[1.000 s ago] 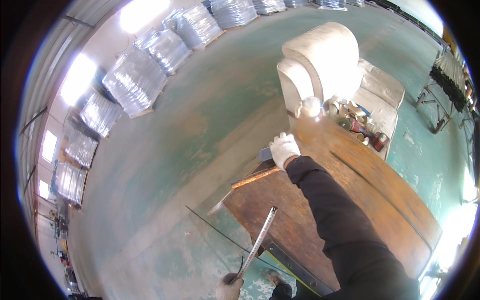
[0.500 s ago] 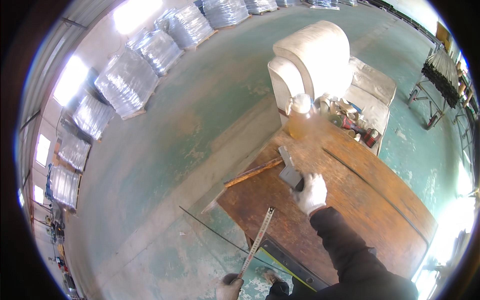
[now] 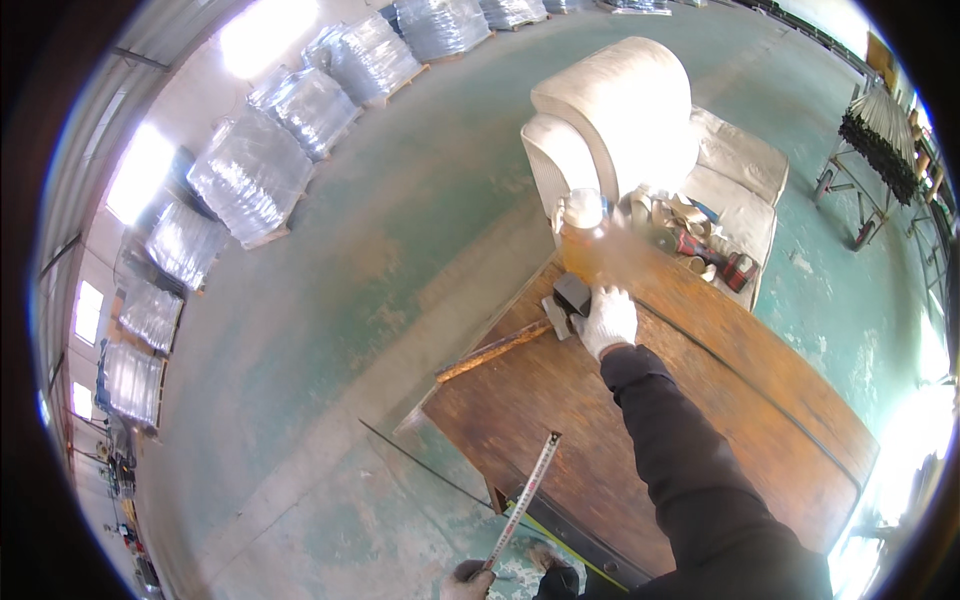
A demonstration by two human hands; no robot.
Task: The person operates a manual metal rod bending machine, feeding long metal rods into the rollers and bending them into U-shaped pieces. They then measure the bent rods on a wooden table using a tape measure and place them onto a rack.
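Observation:
My right hand (image 3: 606, 320), in a white glove, reaches across the brown wooden tabletop (image 3: 590, 430). Its fingers are closed on the side of a dark grey block (image 3: 572, 292) of a kind I cannot make out. A lighter grey flat piece (image 3: 556, 317) lies against the block, close to the thumb. At the lower edge my left hand (image 3: 467, 580), also gloved, grips a tape measure, its case mostly hidden by the fingers. The pulled-out blade (image 3: 528, 492) slants up to the right, its hooked end over the table's near left part.
A rusty strip (image 3: 495, 352) lies along the table's left edge; a thin dark rod (image 3: 740, 370) crosses the top. Beyond the block stands a jug of yellow liquid (image 3: 583, 240). Behind are a pale armchair (image 3: 615, 115) and a red power tool (image 3: 738, 270). Wrapped pallets (image 3: 250, 175) line the wall.
My right hand has moved away from me across the table, carrying the grey block toward the jug. The lighter piece sits differently. The tape blade has shifted slightly right and down.

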